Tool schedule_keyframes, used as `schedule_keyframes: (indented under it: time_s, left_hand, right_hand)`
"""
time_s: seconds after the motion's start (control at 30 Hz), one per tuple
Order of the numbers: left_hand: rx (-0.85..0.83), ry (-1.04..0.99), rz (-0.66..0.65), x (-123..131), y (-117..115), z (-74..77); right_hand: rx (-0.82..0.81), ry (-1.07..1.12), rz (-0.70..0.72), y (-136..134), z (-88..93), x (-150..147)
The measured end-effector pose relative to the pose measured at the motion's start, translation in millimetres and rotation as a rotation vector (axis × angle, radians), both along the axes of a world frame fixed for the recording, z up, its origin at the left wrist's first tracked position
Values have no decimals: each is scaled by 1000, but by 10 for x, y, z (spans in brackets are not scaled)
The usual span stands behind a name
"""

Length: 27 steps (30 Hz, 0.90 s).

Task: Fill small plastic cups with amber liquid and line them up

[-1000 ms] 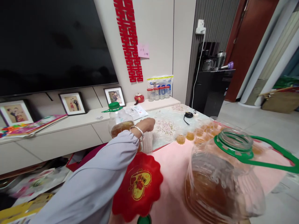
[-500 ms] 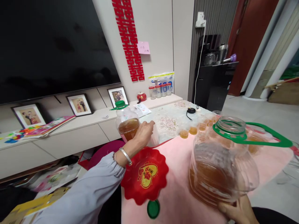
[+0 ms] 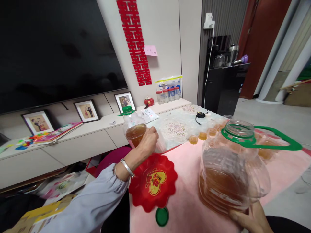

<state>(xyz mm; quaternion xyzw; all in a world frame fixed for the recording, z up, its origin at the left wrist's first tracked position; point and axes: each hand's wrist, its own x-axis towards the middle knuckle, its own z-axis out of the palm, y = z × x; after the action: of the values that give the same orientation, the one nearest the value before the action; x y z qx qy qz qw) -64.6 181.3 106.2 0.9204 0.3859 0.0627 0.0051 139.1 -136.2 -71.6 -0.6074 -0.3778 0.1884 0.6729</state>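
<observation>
My left hand (image 3: 148,140) has its fingers curled together above the red scalloped plate (image 3: 139,191). A pale translucent thing (image 3: 160,144) lies just behind those fingers, and I cannot make out what they hold, if anything. Close beyond the hand stands a plastic jug with a green cap (image 3: 136,131), partly filled with brown liquid. At the right, my right hand (image 3: 251,218) grips the lower edge of a large clear jug (image 3: 224,184). This jug has an uncapped mouth, a green handle (image 3: 279,137) and brown liquid inside. A loose green cap (image 3: 162,216) rests near the plate.
Several small jars of amber stuff (image 3: 193,139) line the pink cloth (image 3: 186,171). A black tape measure (image 3: 200,115) lies on the flowered tablecloth (image 3: 176,127). Along the wall, the low cabinet (image 3: 82,145) bears framed photos (image 3: 86,110) and red-lidded jars (image 3: 165,96).
My left hand has drawn back slightly to the left and its fingers look more curled. The view has shifted a little. My right hand stays on the large jug.
</observation>
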Motion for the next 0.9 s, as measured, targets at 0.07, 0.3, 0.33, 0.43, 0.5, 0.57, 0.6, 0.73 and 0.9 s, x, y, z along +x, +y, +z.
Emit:
schedule_keyframes:
  time_s: [0.07, 0.3, 0.33, 0.43, 0.5, 0.57, 0.6, 0.73, 0.9]
  left_hand:
    - [0, 37, -16, -8, 0, -1]
    - [14, 153, -49, -25, -50, -23]
    - [11, 170, -47, -22, -52, -17]
    - [-13, 226, -33, -5, -39, 5]
    - [-22, 250, -1, 11, -22, 19]
    - [-21, 249, 39, 23, -14, 38]
    - [-17, 239, 56, 27, -17, 53]
    - [-4, 202, 81, 27, -79, 139]
    - [9, 177, 104, 15, -148, 219]
  right_hand:
    - [-5, -12, 0, 0, -21, 13]
    - [-11, 69, -3, 8, -29, -13]
    - [-13, 72, 1, 7, -27, -17]
    - [-25, 40, -14, 6, -9, -22]
    - [-20, 41, -16, 9, 20, -28]
    - [-9, 59, -5, 14, 51, -34]
    - [-8, 60, -6, 15, 61, -33]
    - [-30, 9, -33, 6, 39, -2]
    - [-41, 40, -30, -3, 23, -12]
